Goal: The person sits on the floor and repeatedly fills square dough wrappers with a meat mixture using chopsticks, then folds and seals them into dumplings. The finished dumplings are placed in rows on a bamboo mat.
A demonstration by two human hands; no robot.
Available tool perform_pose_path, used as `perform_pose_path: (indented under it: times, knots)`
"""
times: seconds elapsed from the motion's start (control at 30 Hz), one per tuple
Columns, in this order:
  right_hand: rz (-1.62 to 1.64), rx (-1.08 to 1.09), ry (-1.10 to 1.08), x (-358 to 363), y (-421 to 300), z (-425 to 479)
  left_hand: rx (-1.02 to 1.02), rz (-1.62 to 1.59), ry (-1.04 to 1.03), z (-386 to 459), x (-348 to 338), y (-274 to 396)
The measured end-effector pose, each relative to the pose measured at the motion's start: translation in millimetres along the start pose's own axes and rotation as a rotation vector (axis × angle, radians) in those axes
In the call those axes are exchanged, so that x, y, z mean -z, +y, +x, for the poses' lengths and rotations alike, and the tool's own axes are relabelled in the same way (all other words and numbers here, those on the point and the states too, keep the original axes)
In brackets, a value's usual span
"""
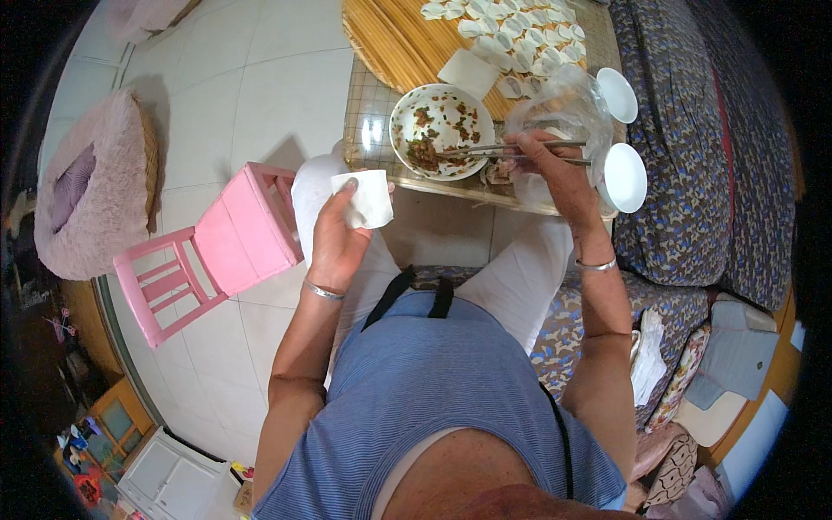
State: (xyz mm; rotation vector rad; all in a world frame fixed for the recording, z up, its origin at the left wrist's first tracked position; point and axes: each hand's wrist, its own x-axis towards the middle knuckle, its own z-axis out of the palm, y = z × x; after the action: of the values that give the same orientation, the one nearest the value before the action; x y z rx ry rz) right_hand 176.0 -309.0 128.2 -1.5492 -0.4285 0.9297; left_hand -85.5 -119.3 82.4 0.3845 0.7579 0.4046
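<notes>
My left hand (341, 237) holds a square dough wrapper (370, 200), thumb on top, left of the table's near edge. In my right hand (552, 169) is a pair of metal chopsticks (497, 151); their tips touch the chopped filling (422, 153) in a white bowl (481, 123). Beyond the bowl lies a pale stack of wrappers (468, 73) at the edge of a round slatted mat (403, 39). Many filled dumplings (512, 27) stand in rows on the mat. A clear plastic bag (565, 91) lies behind my right hand, its contents partly hidden.
Two white bowls (625, 178) (617, 95) stand at the table's right edge, beside a patterned sofa (676, 195). A pink wooden chair (240, 227) stands on the tiled floor at left, near a fluffy pet bed (97, 182). The table's edge (442, 190) runs above my knees.
</notes>
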Motion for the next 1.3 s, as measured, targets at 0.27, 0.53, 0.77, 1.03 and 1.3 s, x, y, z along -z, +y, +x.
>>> perform_pose_path:
  times: [0.27, 0.53, 0.77, 1.03, 1.3]
  knots:
    - [0.063, -0.038, 0.056, -20, 5, -23, 0.014, -0.013, -0.012, 5, -2, -2]
    - [0.185, 0.024, 0.049, -36, 28, -17, -0.019, -0.045, -0.009, 9, -2, -2]
    - [0.174, 0.068, 0.046, -45, 39, -24, -0.053, -0.020, 0.005, 10, -6, 3]
    - [0.306, 0.084, 0.109, -61, 43, -30, -0.063, -0.075, -0.026, 11, -5, 4]
    - [0.573, 0.054, 0.115, -58, 58, -26, -0.133, -0.049, -0.050, 8, -10, 11]
